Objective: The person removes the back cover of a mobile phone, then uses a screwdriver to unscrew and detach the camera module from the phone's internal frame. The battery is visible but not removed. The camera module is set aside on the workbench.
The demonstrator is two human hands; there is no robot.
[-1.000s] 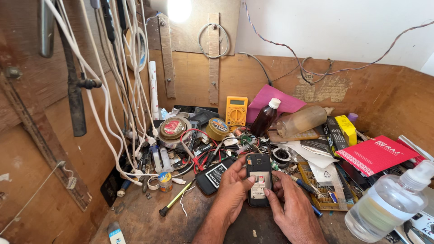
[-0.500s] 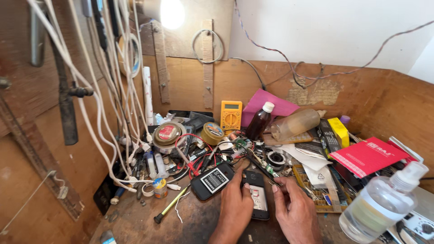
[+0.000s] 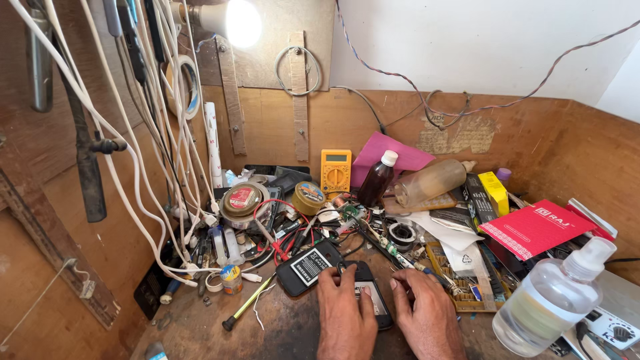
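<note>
A small black mobile phone [image 3: 373,299] lies opened on the dark wooden bench, its back cover off. My left hand [image 3: 345,312] presses its fingers on the phone's left side. My right hand [image 3: 427,315] rests beside the phone's right edge, fingertips touching it. Just left of the phone lies a black phone battery or back part [image 3: 308,267] with a white label. Whether either hand truly grips the phone is hard to tell; both lie flat on it.
A clear spray bottle [image 3: 553,300] stands at the right. A yellow multimeter [image 3: 335,171], brown bottle [image 3: 377,179], solder tins [image 3: 242,199], red booklet [image 3: 533,228], a green-handled screwdriver [image 3: 248,305] and tangled tools crowd the back. White cables [image 3: 133,167] hang at left.
The phone and both hands have shifted toward the near edge of the view. My left hand now lies over the phone's left side; the view tilted upward.
</note>
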